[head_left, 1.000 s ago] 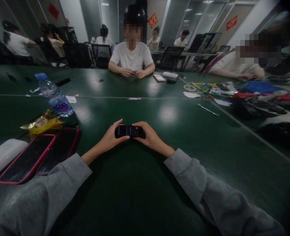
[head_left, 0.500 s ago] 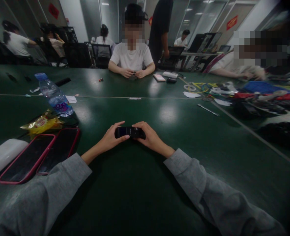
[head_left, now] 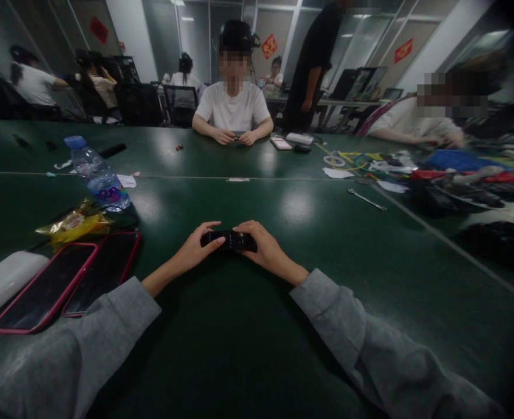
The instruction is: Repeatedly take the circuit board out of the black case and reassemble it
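Observation:
A small flat black device (head_left: 228,240) lies low over the dark green table (head_left: 248,326), held between both my hands. My left hand (head_left: 196,249) grips its left end with thumb and fingers. Its right end is pinched by my right hand (head_left: 263,249), fingers curled over the top. Both arms wear grey sleeves and reach forward from the bottom of the view.
Two red-cased phones (head_left: 65,282) and a white box (head_left: 2,282) lie at my left, with a yellow snack packet (head_left: 76,221) and a water bottle (head_left: 97,177) behind. A metal wrench (head_left: 367,199) and clutter (head_left: 449,174) sit at right. A person in white (head_left: 233,107) sits opposite.
The device has tipped flatter toward the table, so its face shows less. A person in black has walked rightward behind the seated one. The view has shifted slightly downward.

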A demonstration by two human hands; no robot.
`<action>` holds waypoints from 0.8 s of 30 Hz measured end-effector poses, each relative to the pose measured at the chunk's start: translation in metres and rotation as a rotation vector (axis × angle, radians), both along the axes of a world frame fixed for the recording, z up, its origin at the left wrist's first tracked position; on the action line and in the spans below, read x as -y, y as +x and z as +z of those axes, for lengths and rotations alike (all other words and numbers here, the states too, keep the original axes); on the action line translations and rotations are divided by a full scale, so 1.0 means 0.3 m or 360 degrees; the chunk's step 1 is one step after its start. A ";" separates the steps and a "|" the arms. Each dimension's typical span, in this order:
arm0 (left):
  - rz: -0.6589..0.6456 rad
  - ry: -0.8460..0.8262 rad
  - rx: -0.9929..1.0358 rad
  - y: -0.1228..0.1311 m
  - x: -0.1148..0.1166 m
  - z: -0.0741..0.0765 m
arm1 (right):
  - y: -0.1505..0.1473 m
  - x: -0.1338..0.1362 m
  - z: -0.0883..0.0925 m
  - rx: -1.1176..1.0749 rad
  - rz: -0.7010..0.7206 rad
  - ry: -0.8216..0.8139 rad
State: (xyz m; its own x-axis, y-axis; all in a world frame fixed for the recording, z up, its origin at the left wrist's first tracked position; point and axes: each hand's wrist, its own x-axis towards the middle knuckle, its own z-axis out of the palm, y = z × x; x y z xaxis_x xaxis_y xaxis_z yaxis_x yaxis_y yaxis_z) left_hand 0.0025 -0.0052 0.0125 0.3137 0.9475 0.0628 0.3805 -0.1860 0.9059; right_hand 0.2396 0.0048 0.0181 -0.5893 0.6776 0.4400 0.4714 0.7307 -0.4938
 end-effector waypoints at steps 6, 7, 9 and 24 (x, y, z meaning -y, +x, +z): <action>-0.0006 -0.0056 0.0009 -0.008 0.002 0.004 | 0.001 0.002 0.004 -0.0020 -0.0011 -0.0084; -0.0006 -0.0057 0.0007 -0.008 0.003 0.004 | 0.001 0.002 0.004 -0.0021 -0.0011 -0.0092; -0.0007 -0.0066 -0.0016 -0.009 0.003 0.004 | 0.002 0.001 0.002 -0.0029 -0.0008 -0.0103; 0.0001 0.0209 -0.0155 -0.004 -0.002 -0.035 | 0.002 -0.014 -0.031 -0.0148 -0.0038 -0.0184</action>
State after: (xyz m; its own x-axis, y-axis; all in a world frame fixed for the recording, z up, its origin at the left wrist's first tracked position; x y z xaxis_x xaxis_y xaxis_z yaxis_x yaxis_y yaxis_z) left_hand 0.0013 -0.0046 0.0021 0.3239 0.9332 0.1554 0.4652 -0.3002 0.8328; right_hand 0.2401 0.0091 0.0088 -0.5326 0.7403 0.4102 0.4362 0.6555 -0.6165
